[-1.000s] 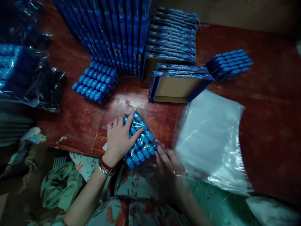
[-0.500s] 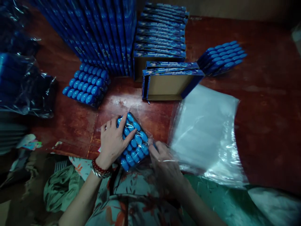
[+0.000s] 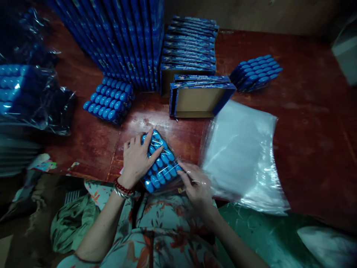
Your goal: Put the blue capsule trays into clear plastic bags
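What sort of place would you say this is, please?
Probably a small packing workshop: a worn red table holds a stack of clear plastic bags, rows of matching blue boxes, and several identical packs of glossy blue pieces, one of them under the left hand.

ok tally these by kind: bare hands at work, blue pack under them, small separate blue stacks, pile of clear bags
Bare hands: 2 (left hand, right hand)
Blue pack under them: 1
Small separate stacks: 2 (left stack, right stack)
Pile of clear bags: 1
Total: 6
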Tool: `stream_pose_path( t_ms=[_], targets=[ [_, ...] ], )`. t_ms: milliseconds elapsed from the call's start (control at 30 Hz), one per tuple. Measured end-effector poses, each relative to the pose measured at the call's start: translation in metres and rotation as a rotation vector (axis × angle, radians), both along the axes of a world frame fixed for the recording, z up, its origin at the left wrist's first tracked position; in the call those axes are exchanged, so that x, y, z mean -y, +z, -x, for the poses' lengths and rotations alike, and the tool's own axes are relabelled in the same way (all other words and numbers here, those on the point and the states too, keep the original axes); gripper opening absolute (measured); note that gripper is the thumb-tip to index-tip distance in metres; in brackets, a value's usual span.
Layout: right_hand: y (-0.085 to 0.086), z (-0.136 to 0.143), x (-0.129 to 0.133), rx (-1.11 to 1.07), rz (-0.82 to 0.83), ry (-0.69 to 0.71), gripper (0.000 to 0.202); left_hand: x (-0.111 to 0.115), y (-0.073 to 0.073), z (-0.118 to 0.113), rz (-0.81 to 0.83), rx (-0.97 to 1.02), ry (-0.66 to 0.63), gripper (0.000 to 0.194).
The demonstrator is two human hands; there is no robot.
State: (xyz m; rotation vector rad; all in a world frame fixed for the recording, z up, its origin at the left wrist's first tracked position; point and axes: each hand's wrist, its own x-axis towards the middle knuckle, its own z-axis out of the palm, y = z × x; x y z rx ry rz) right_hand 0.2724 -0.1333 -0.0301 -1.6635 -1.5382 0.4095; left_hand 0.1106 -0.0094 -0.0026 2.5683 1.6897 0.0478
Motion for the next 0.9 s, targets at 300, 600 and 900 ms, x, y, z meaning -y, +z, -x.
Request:
stream_pose_path(
  t_ms=[300, 600, 900],
  targets=[
    [0.013, 0.002, -0.007, 0.315, 0.046, 0.084, 0.026, 0.000, -0.001, 0.001, 0.033, 0.063, 0.009, 0.068],
    [0.009, 0.003, -0.024, 0.013, 0.245, 0.050, 0.022, 0.000, -0.001, 0.000, 0.048, 0.039, 0.010, 0.068],
    [0.005, 0.013, -0.030, -0.328, 0.315, -0.120, 0.023, -0.002, -0.004, 0.004, 0.030, 0.072, 0.015, 0.067]
  ],
)
